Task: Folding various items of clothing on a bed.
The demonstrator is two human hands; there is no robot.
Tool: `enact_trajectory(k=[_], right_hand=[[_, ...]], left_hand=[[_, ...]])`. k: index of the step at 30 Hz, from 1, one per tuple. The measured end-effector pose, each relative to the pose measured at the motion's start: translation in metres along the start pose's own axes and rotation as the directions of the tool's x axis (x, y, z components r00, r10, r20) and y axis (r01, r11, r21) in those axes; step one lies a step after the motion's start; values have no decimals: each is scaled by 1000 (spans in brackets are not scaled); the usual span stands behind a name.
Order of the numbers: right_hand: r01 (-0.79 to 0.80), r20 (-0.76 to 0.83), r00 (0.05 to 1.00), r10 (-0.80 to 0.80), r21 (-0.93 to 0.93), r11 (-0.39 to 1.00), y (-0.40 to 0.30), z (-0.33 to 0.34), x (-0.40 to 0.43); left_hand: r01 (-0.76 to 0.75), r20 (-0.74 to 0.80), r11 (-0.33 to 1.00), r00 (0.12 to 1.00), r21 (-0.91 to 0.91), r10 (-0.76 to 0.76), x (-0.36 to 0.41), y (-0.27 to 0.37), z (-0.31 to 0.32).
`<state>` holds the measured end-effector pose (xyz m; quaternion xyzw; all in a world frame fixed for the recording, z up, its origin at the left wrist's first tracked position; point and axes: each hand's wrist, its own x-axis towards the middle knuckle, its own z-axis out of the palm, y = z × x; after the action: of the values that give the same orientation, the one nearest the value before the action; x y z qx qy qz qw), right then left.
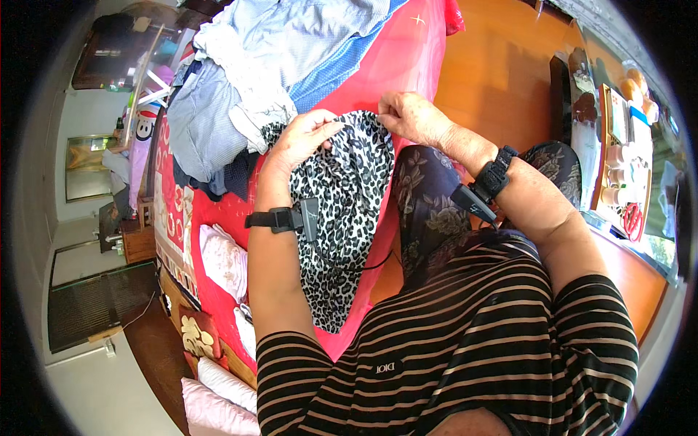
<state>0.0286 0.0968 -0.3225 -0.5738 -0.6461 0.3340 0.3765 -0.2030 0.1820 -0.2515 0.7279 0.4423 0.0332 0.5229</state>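
Note:
A leopard-print garment (343,218) in black, grey and white lies on the red bed cover (398,71). Its gathered, elastic-looking edge faces away from me. With thumb and fingers my left hand (308,136) pinches the garment near the left part of that edge. My right hand (406,114) grips the edge's right corner, fingers curled around the cloth. Between the two hands the edge is stretched out. The lower part of the garment spreads towards me and narrows near my left elbow.
Left of and beyond my hands lies a heap of clothes: a light blue checked garment (210,120), a white one (245,71) and a blue dotted one (327,76). Folded pale pink cloth (223,261) rests at the left. A glass-topped desk with a wooden tray (605,147) stands right.

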Motion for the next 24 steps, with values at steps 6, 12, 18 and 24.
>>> enact_trajectory(k=[6,12,18,24], right_hand=[[40,-64,997,-37,41,998,-3,5,-12],[401,300,849,-435,172,900,6,31,-32],[-98,735,678,-12,107,989,-49,47,-28],[164,500,859,-108,-69,984,-68,91,-27]], left_hand=[[-29,-19,1000,999,10,29,-1,5,6],[-115,-170,990,980,-78,101,-6,6,-5],[-188,-185,958,971,-217,149,-4,-11,-14],[-179,-168,952,976,-250,139,-4,-10,-16]])
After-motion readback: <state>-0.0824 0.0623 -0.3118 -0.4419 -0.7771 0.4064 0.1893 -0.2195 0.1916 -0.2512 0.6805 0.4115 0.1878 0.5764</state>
